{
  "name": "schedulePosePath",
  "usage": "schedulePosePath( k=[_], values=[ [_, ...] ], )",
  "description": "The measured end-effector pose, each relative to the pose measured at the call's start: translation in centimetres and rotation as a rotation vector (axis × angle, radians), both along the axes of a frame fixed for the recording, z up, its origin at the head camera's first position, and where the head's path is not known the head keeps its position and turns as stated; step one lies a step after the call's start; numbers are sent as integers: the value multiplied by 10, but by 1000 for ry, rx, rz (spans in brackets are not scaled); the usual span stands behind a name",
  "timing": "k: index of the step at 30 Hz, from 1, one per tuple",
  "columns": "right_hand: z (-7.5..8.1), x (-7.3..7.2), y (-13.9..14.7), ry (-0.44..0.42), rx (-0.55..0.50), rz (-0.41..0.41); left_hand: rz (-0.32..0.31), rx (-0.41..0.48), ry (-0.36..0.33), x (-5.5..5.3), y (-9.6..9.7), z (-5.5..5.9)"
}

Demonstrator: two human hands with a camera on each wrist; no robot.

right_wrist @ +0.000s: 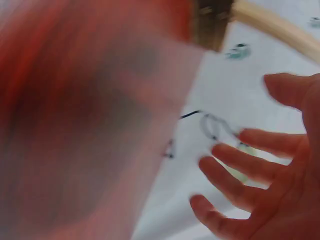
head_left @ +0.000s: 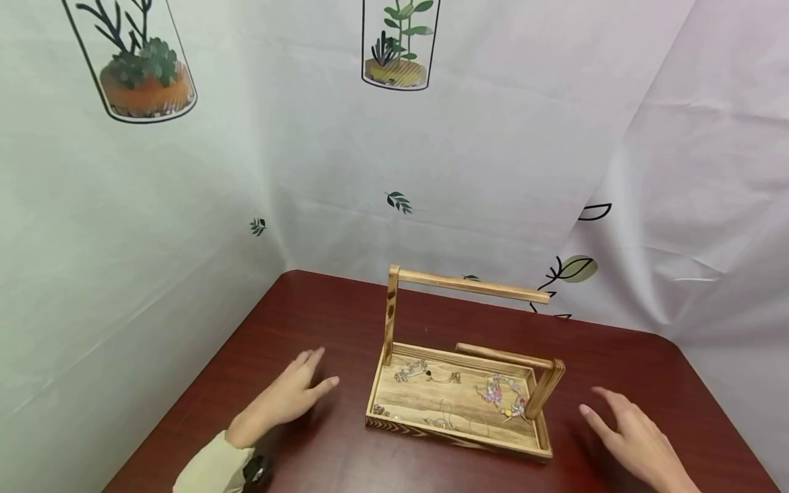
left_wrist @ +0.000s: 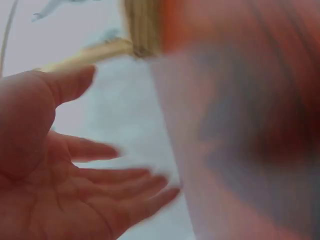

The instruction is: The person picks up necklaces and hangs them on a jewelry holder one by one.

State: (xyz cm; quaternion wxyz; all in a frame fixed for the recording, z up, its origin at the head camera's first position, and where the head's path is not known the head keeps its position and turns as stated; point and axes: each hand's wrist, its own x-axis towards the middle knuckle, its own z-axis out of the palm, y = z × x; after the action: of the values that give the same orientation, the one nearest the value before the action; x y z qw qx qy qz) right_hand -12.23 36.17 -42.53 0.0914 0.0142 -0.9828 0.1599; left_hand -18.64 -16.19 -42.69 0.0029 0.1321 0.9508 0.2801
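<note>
1. A wooden tray [head_left: 459, 411] with two raised rails sits on a dark red bench [head_left: 345, 322], near its middle.
2. Small pieces of jewellery [head_left: 501, 396] lie scattered on the tray floor.
3. The left hand [head_left: 294, 394] hovers over the bench just left of the tray, fingers straight and relaxed, holding nothing.
4. The right hand [head_left: 631, 438] hovers just right of the tray, fingers spread, also holding nothing.
5. Both wrist views are blurred, showing only spread fingers [left_wrist: 125, 180] and a rail.
6. A white curtain [head_left: 493, 137] printed with potted plants hangs behind.
</note>
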Motion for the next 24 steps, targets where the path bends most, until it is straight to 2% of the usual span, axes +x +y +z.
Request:
schedulePosePath(
  k=[2,6,12,15,18,21,24],
  values=[
    [8,4,-8,-38,-24,-8,3,43,13,3,10,6],
    [23,9,-27,-85,-53,50,25,80,15,7,31,15],
    [39,14,-51,-197,-110,303,23,68,-29,4,58,19],
    [43,11,-62,-196,-154,425,34,64,-44,0,70,20],
    [40,5,-72,-157,-223,506,48,68,-59,-4,81,21],
    [36,-4,-84,-210,-309,530,63,70,-80,-9,89,21],
    [32,-14,-96,-291,-353,490,79,81,-116,-12,94,20]
  ],
)
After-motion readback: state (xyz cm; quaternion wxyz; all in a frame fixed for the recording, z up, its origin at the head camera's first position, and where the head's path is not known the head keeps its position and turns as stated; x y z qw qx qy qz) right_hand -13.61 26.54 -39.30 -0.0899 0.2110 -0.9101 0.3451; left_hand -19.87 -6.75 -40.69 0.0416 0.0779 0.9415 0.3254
